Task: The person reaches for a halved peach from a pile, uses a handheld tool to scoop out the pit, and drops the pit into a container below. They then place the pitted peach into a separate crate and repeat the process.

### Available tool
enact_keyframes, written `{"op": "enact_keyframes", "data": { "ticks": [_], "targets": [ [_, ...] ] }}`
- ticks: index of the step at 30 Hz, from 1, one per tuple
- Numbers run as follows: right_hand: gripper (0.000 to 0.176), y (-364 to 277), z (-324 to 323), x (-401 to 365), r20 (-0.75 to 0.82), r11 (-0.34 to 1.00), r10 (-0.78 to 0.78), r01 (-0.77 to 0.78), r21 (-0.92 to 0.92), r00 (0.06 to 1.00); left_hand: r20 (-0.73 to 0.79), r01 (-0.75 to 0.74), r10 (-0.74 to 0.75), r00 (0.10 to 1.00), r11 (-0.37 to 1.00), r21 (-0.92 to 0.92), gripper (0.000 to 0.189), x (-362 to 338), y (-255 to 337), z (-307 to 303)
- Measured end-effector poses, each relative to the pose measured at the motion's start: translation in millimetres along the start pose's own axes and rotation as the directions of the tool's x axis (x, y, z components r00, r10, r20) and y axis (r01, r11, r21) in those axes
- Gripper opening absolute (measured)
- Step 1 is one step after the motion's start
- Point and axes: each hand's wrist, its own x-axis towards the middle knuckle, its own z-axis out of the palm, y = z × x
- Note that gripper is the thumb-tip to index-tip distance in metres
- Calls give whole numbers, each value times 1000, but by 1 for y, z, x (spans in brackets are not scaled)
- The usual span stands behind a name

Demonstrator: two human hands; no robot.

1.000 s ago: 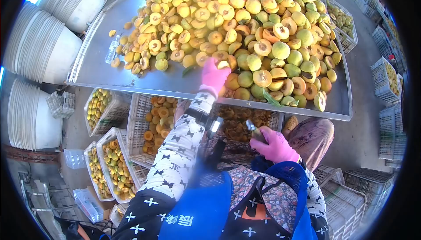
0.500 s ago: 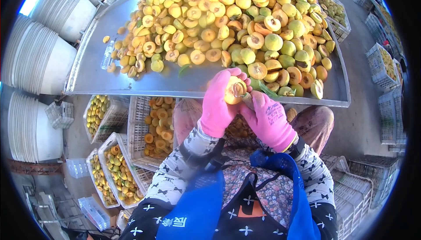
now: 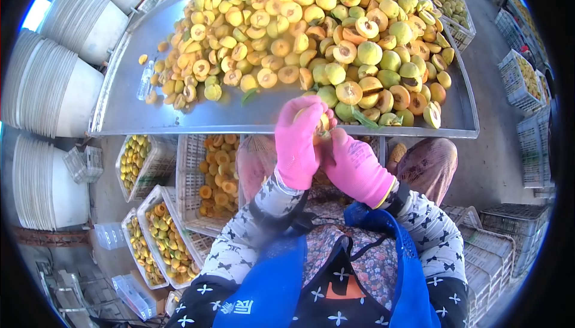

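My left hand (image 3: 297, 142), in a pink glove, is closed around a yellow peach half (image 3: 324, 125) at the near edge of the metal table. Its fingers cover most of the fruit. My right hand (image 3: 354, 166), also pink-gloved, is closed with the thumb against the fruit's near side. A narrow greyish tool showed in its grip a moment ago; now the fingers hide it. Just beyond both hands, a large heap of halved peaches (image 3: 281, 46) lies on the metal table (image 3: 129, 103), some with brown pits showing.
A plastic bottle (image 3: 145, 81) lies at the table's left. Below the table stands a crate (image 3: 190, 178) of peach halves, with more filled crates (image 3: 171, 241) at the lower left. White stacked tubs (image 3: 48, 181) line the left side; crates (image 3: 488, 262) are stacked at the right.
My left hand has turned the peach half, so its cut face no longer points at me. My right hand has moved left and down, closer against the fruit. The view has shifted slightly.
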Motion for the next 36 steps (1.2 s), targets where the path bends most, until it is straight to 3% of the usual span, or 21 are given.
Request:
{"op": "enact_keyframes", "data": {
  "ticks": [2,4,7,9,10,13,15,17,18,20,21,22,23,24,27,28,30,34,36],
  "targets": [
    [27,4,5,5,61,989,74,-66,-131,995,-40,7,-7,999,1000,12,16,4,0,0],
    [35,1,9,4,75,997,63,-59,-53,995,-82,-46,51,995,997,67,16,2,-5,-4],
    [42,5,8,9,44,994,5,-10,110,999,-85,6,-3,996,999,35,16,6,-5,-7],
    [44,7,12,4,34,968,-33,23,252,999,30,-129,125,992,958,256,18,4,-7,-13],
    [44,5,6,5,106,956,13,-43,289,994,103,-203,178,979,914,352,19,4,-8,-15],
    [28,10,-3,4,8,949,-61,55,311,998,134,14,-48,990,969,245,28,10,3,-21],
    [27,20,-2,3,-39,984,-91,96,152,995,189,-20,-78,979,882,471,36,16,6,-33],
    [25,30,-7,8,-27,987,-155,156,27,988,162,91,-223,961,812,577,41,19,17,-39],
    [25,33,-12,11,10,982,-191,191,-13,982,107,232,-352,930,786,573,42,13,31,-31],
    [22,32,-20,10,145,956,-263,278,-89,954,159,155,-281,947,828,540,47,11,26,-39],
    [20,29,-19,3,124,964,-261,265,-17,957,185,116,-244,952,846,521,50,10,24,-43],
    [18,27,-17,-4,101,964,-265,261,52,959,208,160,-210,955,959,234,52,15,22,-49],
    [17,24,-15,-11,84,959,-266,255,122,960,220,194,-173,960,978,-78,53,17,22,-52],
    [19,18,-16,-14,83,987,-74,61,148,994,222,228,-186,957,957,-180,58,14,27,-48],
    [21,-1,-17,-7,-200,986,29,5,165,979,310,254,-176,934,939,-234,46,6,36,-18],
    [23,-3,-18,-4,-221,989,4,28,143,975,261,253,-197,945,946,-203,42,5,34,-16],
    [26,-3,-16,0,-232,998,-32,44,46,972,159,252,-230,960,958,-140,35,5,29,-14],
    [25,-2,-16,2,-122,990,34,-51,-132,992,218,206,-157,963,951,-228,21,6,18,-15],
    [25,0,-14,3,-103,975,-4,-19,-221,995,198,209,-165,966,951,-229,19,6,19,-10]
  ]
}}
